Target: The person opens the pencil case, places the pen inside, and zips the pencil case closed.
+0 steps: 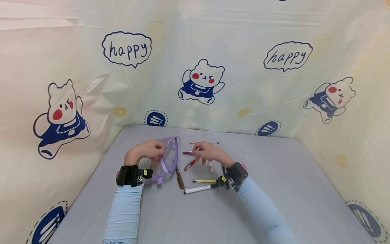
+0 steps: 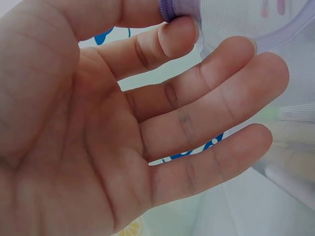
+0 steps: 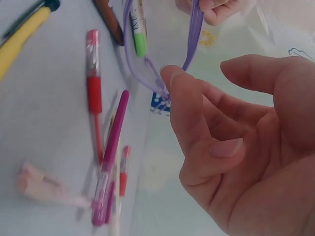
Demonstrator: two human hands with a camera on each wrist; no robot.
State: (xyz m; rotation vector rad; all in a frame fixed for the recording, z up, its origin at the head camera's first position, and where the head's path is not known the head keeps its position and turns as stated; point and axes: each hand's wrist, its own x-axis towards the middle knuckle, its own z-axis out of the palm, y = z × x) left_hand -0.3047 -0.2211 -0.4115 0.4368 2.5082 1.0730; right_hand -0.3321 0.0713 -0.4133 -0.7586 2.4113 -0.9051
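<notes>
A see-through pencil pouch with purple trim (image 1: pixel 176 153) stands gaping on the left side of the table. My left hand (image 1: pixel 149 149) pinches its purple edge between thumb and index finger; the other fingers extend loosely beside the mesh, as the left wrist view shows. Inside the mouth of the pouch, a green-tipped pen (image 3: pixel 140 43) is visible. My right hand (image 1: pixel 207 151) hovers over the scattered pens, fingers loosely bent and holding nothing. Near its fingertips lie a magenta pen (image 3: pixel 116 130) and a red-capped pen (image 3: pixel 94 88). A pale pink pen (image 1: pixel 211 166) sits below the palm.
Closer to the front lie a white marker with a black cap (image 1: pixel 198 189) and a yellow pen (image 1: pixel 202 181). A brown pen (image 1: pixel 180 179) rests by the pouch opening. Another slim pen (image 1: pixel 214 143) lies farther back. Printed cloth (image 1: pixel 237 88) hangs around the grey table (image 1: pixel 274 176).
</notes>
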